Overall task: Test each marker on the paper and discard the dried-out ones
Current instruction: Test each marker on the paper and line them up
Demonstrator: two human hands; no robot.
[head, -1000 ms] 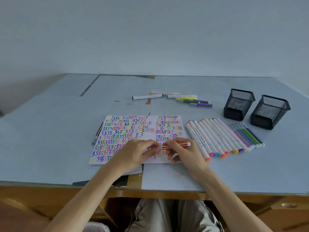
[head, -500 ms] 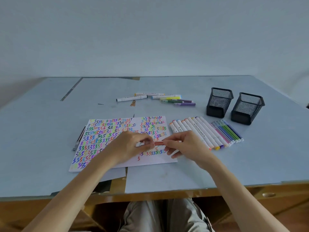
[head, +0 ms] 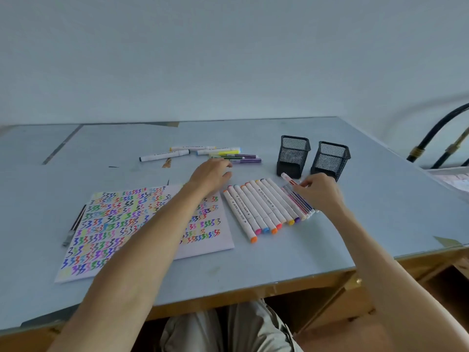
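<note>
My right hand (head: 318, 193) pinches a thin red marker (head: 288, 179) with its cap on, tilted just above the row of thin pens (head: 300, 203). My left hand (head: 212, 174) reaches out over the table with loosely bent fingers, its fingertips beside the near end of a purple marker (head: 247, 160) in the far pile of markers (head: 200, 152); I see nothing in it. The paper (head: 224, 241), covered in coloured zigzags, lies partly under my left forearm. A row of thick white markers (head: 258, 207) lies to the right of the paper.
Two black mesh pen holders (head: 294, 153) (head: 330, 158) stand behind the marker rows. A dark pen (head: 74, 224) lies along the paper's left edge. The table's right edge (head: 406, 252) is near my right arm. A black metal frame (head: 439, 130) stands beyond the table at the right.
My hands have parted above the paper. The right hand carried the red marker right to the thin pens. The left hand moved forward to the far pile. The view turned right.
</note>
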